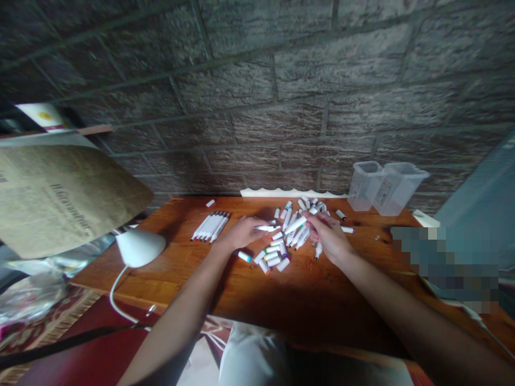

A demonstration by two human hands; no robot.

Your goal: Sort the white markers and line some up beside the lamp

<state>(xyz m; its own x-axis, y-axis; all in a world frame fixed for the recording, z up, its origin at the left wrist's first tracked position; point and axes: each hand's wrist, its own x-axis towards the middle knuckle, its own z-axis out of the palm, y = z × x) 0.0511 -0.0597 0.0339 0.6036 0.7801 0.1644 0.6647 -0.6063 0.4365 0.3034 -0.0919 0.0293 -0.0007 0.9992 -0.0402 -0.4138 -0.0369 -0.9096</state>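
My left hand (243, 234) is closed on a white marker (267, 228) that points to the right, its dark tip bare. Another white marker (295, 225) is gripped in my right hand (325, 234), between thumb and fingers, tilted down to the left. Beneath and between the hands lies a loose heap of white markers and caps with coloured ends. Several caps (273, 256) form a cluster at the near side of the heap. To the left of my left hand, several markers (210, 227) lie side by side in a neat row.
A lamp with a white base (140, 247) and paper-like shade (72, 198) stands at the left. Two clear plastic containers (392, 187) stand at the back right. A blurred-out device (446, 268) lies at the right edge. One cap (210, 203) lies behind the row, near the brick wall.
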